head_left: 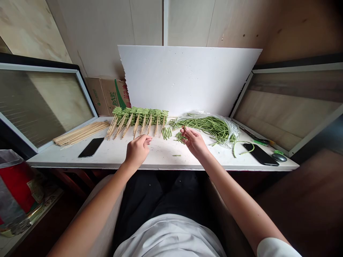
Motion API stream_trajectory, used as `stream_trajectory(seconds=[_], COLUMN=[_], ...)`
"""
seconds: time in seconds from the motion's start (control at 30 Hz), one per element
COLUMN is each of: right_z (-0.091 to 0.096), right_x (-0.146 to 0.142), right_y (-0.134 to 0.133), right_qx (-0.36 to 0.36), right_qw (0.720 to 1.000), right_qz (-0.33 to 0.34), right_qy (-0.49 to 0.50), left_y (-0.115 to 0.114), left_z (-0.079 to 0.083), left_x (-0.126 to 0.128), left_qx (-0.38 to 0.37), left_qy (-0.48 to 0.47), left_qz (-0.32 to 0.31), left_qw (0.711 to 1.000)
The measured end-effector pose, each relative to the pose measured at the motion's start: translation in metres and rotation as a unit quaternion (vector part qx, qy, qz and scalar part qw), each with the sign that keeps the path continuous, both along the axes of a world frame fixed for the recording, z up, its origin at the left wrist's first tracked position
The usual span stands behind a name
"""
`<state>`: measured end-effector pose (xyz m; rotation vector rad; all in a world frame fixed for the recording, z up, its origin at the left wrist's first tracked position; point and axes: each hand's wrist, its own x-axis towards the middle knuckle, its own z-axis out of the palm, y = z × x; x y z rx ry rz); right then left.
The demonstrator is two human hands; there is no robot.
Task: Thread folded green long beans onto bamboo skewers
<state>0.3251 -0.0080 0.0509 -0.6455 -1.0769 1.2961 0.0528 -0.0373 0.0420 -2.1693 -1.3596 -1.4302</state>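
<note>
My left hand (pixel 138 149) is closed in a pinch over the front of the white table. In line with its fingertips, a short row of green bean pieces (pixel 166 133) sits side by side on a bamboo skewer, most of which is hidden or too thin to see. My right hand (pixel 195 141) is pinched too, raised over a small pile of cut bean pieces (pixel 180 137); what lies between its fingertips is too small to make out. Behind my left hand are stacked, finished-looking bean skewers (pixel 139 116), their bare stick ends pointing toward me.
Long green beans (pixel 214 126) spill from a clear plastic bag (pixel 232 132). Loose bamboo skewers (pixel 81 133) and a phone (pixel 91 147) lie left. Another black phone (pixel 260 154) lies right. A white board (pixel 187 78) stands behind; framed panels flank the table (pixel 160 162).
</note>
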Motion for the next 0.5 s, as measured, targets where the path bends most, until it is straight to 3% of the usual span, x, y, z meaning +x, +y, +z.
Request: stream_trajectory(seconds=[0.5], right_z=[0.0014], right_x=[0.0012], right_y=[0.0022], right_qx=[0.005], right_qw=[1.0], right_qz=[-0.013], right_qy=[-0.008], left_y=[0.0016], left_z=[-0.0005], left_x=[-0.0027], left_qx=[0.01], left_qy=[0.008], left_qz=[0.012], left_qw=[1.0])
